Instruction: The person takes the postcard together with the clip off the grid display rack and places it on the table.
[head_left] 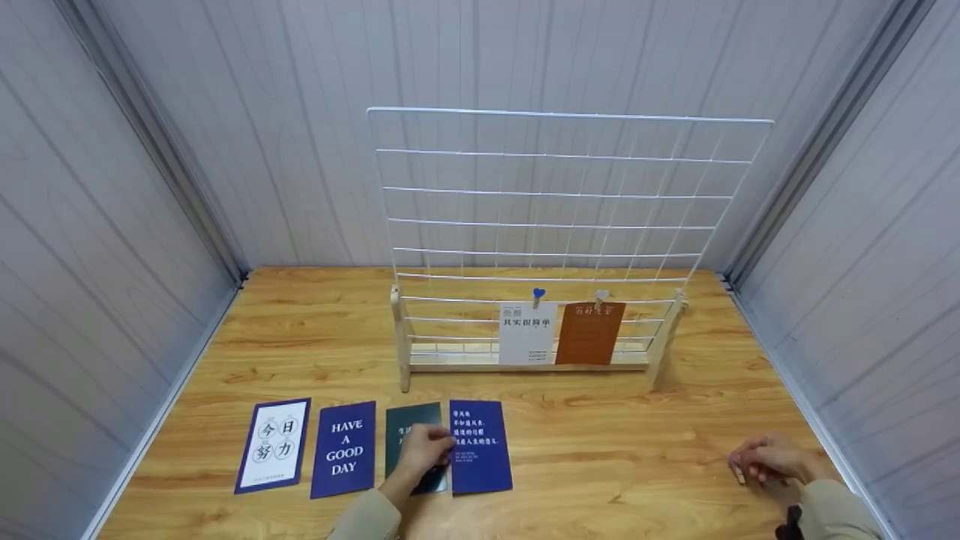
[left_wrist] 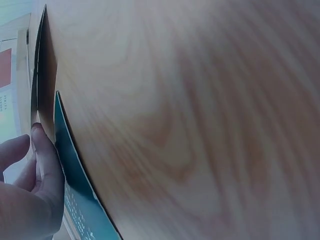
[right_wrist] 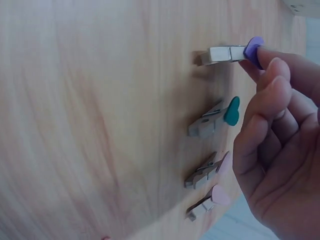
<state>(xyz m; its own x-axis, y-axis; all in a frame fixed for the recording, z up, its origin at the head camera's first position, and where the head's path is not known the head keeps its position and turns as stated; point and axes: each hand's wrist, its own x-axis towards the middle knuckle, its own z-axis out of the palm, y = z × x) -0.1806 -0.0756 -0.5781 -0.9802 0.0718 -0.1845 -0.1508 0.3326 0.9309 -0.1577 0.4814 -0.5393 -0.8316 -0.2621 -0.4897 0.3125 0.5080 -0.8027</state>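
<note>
My left hand (head_left: 426,450) reaches over the dark green card (head_left: 401,421). Its thumb and fingertip pinch the left edge of a blue card (head_left: 480,469) printed with white writing. From the left wrist, that card (left_wrist: 42,62) appears nearly edge-on, raised off the wood, with the green card (left_wrist: 75,160) beside the fingers. On the far right, my right hand (head_left: 772,459) pinches a small wooden clothespin (right_wrist: 227,53) by its purple heart end, close over the table. More clothespins lie next to that hand, one with a green heart (right_wrist: 232,112), others with pink hearts (right_wrist: 220,195).
A white wire grid (head_left: 555,195) stands upright in a wooden base (head_left: 450,368). Clothespins hold a white card (head_left: 526,341) and an orange card (head_left: 589,337) low on it. Left lie a HAVE A GOOD DAY card (head_left: 343,450) and a blue-bordered white card (head_left: 274,446). Panels surround the table.
</note>
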